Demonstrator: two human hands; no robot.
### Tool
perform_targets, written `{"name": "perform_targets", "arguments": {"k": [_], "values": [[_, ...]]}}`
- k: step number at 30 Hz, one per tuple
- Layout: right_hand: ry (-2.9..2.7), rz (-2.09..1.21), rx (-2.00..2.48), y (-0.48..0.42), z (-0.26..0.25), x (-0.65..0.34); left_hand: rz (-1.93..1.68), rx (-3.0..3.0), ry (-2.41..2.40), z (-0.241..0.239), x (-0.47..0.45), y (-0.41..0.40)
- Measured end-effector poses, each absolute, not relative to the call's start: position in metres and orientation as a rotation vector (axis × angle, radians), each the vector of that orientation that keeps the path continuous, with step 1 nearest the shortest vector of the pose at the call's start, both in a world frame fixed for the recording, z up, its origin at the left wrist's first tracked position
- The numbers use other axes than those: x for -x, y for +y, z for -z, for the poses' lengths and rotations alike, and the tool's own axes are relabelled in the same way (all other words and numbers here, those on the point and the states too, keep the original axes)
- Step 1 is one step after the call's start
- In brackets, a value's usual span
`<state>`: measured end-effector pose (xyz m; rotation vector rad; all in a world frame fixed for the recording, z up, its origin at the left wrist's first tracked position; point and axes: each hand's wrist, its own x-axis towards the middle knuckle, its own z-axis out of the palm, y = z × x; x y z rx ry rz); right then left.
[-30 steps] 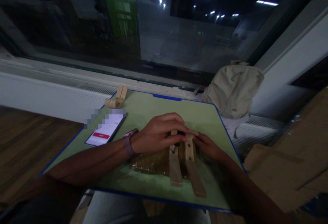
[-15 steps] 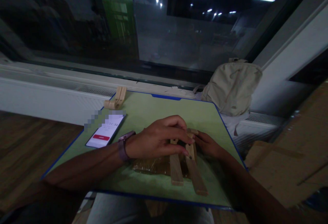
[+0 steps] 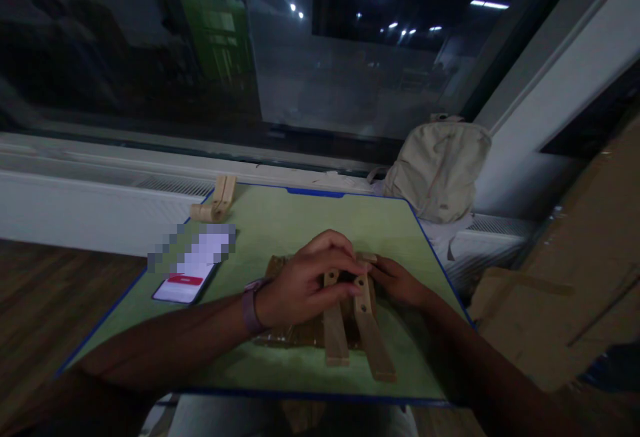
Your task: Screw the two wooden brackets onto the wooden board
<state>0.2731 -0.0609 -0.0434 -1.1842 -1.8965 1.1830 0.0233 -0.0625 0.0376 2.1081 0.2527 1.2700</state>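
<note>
Two light wooden slats (image 3: 350, 330) lie side by side on a green board (image 3: 280, 224) with a blue rim, resting over a crinkled clear plastic bag (image 3: 290, 334). My left hand (image 3: 305, 280), with a purple band at the wrist, arches over the slats' far ends, fingertips pinched down on them. My right hand (image 3: 400, 280) comes in from the right and grips the same far ends. What sits between the fingertips is too dark to make out.
A phone (image 3: 193, 267) with a lit screen lies at the board's left. Another small wooden assembly (image 3: 214, 202) sits at the far-left corner. A beige bag (image 3: 437, 167) leans by the dark window; cardboard (image 3: 570, 284) stands at the right.
The view has shifted a little, so everything sits further left. Both hands stay on the slats' far ends; my left fingers have shifted slightly over them.
</note>
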Motion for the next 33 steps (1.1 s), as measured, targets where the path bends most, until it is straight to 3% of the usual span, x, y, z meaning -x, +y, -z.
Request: {"name": "perform_targets", "arguments": {"k": [8, 24, 33], "values": [[-1.946, -1.103, 1.201, -0.060, 0.047, -0.271, -1.213, -1.835, 0.289, -0.016, -0.026, -0.066], [-1.921, -1.124, 1.190, -0.058, 0.056, -0.273, -1.360, -2.184, 0.348, -0.007, -0.020, -0.065], [-1.934, -1.116, 1.218, -0.061, 0.042, -0.268, -1.414, -2.241, 0.148, -0.015, -0.022, -0.063]]}}
